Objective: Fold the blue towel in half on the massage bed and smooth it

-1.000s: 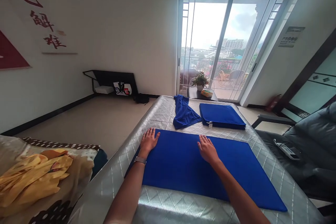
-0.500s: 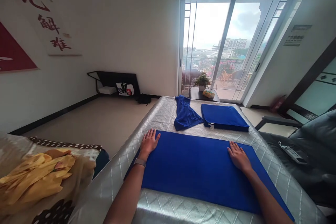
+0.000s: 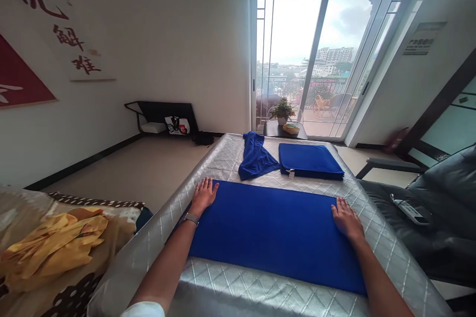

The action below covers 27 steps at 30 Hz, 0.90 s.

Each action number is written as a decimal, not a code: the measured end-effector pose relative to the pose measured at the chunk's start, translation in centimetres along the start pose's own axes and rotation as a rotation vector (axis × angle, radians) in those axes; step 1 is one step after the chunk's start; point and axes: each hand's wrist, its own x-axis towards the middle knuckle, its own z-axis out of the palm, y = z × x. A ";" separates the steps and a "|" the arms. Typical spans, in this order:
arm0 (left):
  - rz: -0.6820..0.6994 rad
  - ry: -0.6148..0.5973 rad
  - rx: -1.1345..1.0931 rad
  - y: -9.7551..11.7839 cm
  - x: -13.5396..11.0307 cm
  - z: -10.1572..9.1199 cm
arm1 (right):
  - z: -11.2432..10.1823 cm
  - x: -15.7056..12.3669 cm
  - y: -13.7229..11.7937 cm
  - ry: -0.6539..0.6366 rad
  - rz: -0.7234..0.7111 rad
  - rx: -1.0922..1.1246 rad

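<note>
A dark blue towel [image 3: 267, 233] lies flat and smooth across the silver quilted table cover [image 3: 238, 285]. My left hand [image 3: 204, 195] rests palm down at its far left corner, fingers stretched out and gripping nothing. At the far right corner, my right hand [image 3: 347, 219] also lies flat, fingers extended, partly over the towel's edge. Beyond the towel sits a neat stack of folded blue towels [image 3: 312, 161] with a white tag. Left of that stack, a crumpled blue towel [image 3: 256, 156] lies loose. My right forearm hides part of the spread towel's right edge.
Yellow cloths [image 3: 55, 242] lie heaped on a covered surface at left. A black leather chair [image 3: 442, 213] stands at right with a white power strip [image 3: 411, 210] on it. Past the table's far end, a small table holds a potted plant [image 3: 282, 110] before glass sliding doors.
My right hand has moved outward to the right, and the blue strip that showed beyond it is gone from view. My left hand stays at the left corner. The camera has shifted slightly.
</note>
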 end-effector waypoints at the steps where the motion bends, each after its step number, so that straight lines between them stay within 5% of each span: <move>1: 0.005 0.023 -0.016 1.4 -0.2 -0.1 | 0.1 0.0 0.0 0.004 -0.003 0.001; 8: 0.565 -0.030 -0.180 17.9 -3.9 1.4 | 0.1 -0.2 -0.2 0.019 0.007 -0.008; 12: 0.579 -0.110 -0.167 22.0 -5.2 2.2 | 0.0 -0.3 -0.2 0.015 0.014 -0.022; 17: 0.505 -0.128 -0.129 17.9 -4.2 2.0 | 0.4 -0.3 0.0 0.036 0.008 -0.030; 27: 0.089 -0.109 0.012 -1.2 0.6 0.2 | 0.7 -0.1 0.2 0.021 0.009 -0.008</move>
